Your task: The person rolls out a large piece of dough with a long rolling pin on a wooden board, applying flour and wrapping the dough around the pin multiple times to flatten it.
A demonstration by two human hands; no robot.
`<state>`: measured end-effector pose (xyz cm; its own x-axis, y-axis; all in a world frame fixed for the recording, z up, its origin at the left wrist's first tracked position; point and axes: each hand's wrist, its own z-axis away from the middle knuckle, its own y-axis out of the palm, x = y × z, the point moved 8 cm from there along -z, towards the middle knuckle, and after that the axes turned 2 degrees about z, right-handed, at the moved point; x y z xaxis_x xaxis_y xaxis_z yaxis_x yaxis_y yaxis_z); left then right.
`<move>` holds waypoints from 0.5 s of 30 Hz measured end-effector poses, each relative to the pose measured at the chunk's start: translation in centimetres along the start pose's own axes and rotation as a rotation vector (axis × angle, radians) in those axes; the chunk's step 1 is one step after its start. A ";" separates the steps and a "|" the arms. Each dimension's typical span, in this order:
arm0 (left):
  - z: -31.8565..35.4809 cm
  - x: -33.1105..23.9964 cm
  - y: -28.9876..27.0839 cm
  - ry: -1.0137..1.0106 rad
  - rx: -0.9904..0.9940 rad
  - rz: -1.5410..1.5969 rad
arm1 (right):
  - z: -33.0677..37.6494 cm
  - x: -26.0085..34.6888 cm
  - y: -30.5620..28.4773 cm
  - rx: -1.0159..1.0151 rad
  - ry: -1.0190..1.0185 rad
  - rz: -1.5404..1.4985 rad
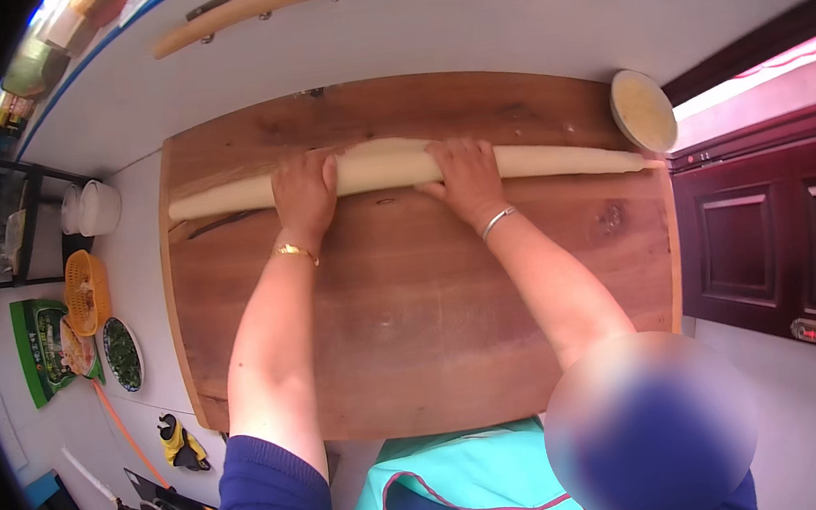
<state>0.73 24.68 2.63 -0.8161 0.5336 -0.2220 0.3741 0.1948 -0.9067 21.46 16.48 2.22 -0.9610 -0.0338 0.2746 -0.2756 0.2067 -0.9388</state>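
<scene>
A long, pale roll of dough point(383, 165) stretches from side to side across the far part of a brown wooden board point(393, 297). At its right end a thin wooden tip point(655, 164) sticks out, like the end of a rolling pin; the rest of any pin is hidden. Left of the middle, my left hand point(305, 194) grips the roll from above, fingers curled over its far side. My right hand point(465, 176) holds it right of the middle, with the thumb out to the left along the near side.
A round bowl point(643, 112) of pale powder stands at the board's far right corner. On the left are white tubs point(99, 208), a yellow basket point(86, 292), a plate of greens point(122, 354) and a green bag point(42, 349). A dark red door point(768, 234) stands to the right.
</scene>
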 end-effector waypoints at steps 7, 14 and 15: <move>23.6 -6.0 -6.6 0.078 0.128 0.160 | 26.1 8.6 -2.6 0.021 0.021 0.047; 20.2 -7.1 -6.7 0.143 0.213 0.067 | 25.0 9.8 -4.4 -0.074 0.026 0.211; 20.8 -8.1 -6.0 0.153 0.229 0.073 | 22.4 9.2 -4.8 -0.062 0.113 0.057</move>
<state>-4.04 2.10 2.39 -0.7083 0.6607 -0.2484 0.3057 -0.0301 -0.9517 13.40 -6.78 4.63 -0.9651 0.0896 0.2462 -0.2151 0.2655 -0.9398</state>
